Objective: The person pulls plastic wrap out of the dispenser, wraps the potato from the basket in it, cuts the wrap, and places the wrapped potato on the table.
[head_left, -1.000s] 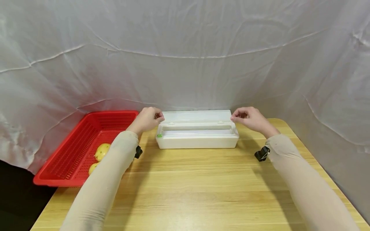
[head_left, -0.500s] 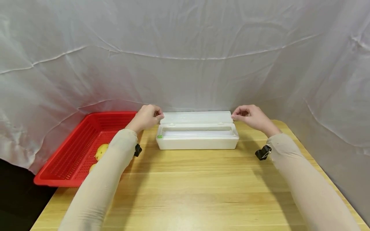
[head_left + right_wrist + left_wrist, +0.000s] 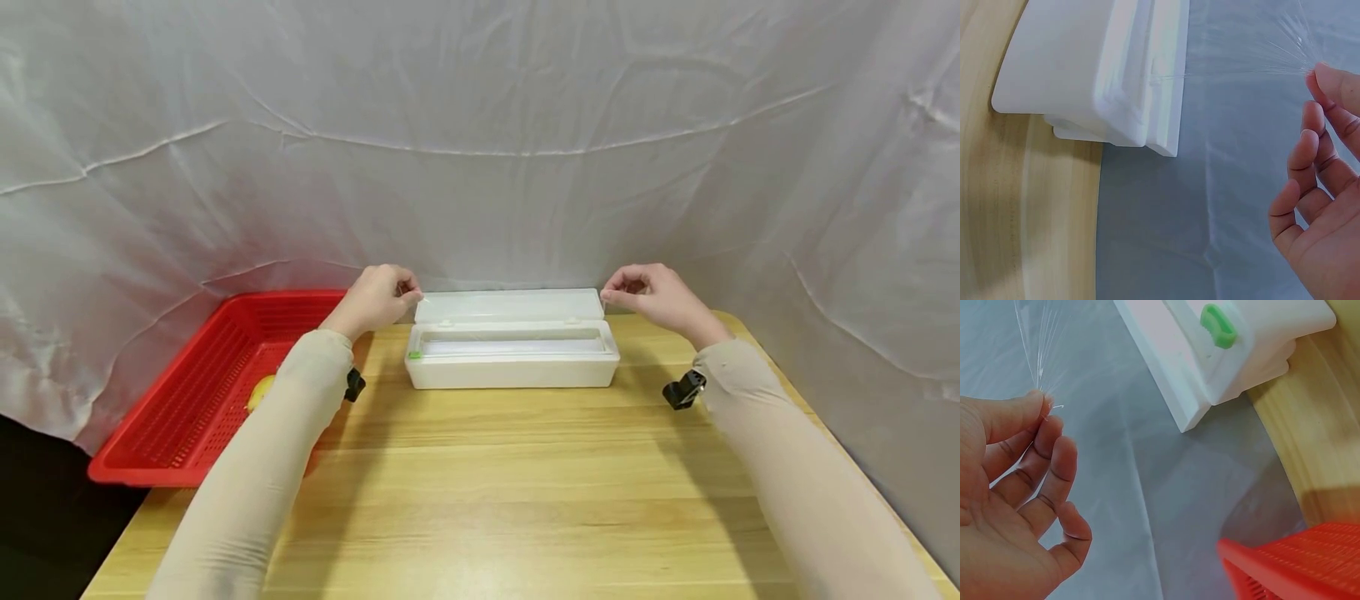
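Note:
A white cling film dispenser box [image 3: 513,372] sits at the back of the table, its lid [image 3: 510,306] swung open toward the curtain. Inside it the pale roll [image 3: 513,345] shows. My left hand [image 3: 375,296], just off the lid's left end, pinches a gathered corner of clear cling film [image 3: 1041,350] between thumb and forefinger. On the other side my right hand [image 3: 651,296] pinches the opposite corner, where creases fan out from the fingertips. The film between the hands is nearly invisible in the head view. A green slider [image 3: 1218,326] is at the box's left end.
A red plastic basket [image 3: 161,400] stands at the left, overhanging the table's edge. A yellow potato-like item [image 3: 260,392] in it is partly hidden by the left sleeve. A grey-white curtain [image 3: 495,217] closes off the back and right of the wooden table [image 3: 510,492].
Both hands have risen a little, the left also drifting slightly left, with the film still pinched. The box has stayed put. My left sleeve now covers more of the basket's contents.

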A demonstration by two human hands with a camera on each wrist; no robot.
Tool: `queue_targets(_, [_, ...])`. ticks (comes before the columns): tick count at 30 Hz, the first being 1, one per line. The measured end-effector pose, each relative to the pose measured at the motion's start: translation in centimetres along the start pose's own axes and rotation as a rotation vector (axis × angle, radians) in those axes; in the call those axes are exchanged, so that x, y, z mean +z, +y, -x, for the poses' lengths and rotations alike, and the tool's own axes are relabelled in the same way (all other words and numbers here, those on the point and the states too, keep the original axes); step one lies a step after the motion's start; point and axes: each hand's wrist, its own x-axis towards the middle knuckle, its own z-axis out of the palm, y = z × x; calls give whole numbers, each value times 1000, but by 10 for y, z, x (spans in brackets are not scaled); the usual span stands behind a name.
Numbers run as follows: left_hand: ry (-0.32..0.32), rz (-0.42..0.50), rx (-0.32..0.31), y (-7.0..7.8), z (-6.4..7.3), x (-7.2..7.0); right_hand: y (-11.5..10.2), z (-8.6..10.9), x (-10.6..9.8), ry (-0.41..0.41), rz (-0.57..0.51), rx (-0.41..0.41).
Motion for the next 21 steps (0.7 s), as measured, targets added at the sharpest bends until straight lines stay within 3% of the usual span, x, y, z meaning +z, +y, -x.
queue_targets(21, [25, 2, 0, 6, -3, -12, -9, -4, -10, 42, -21, -12])
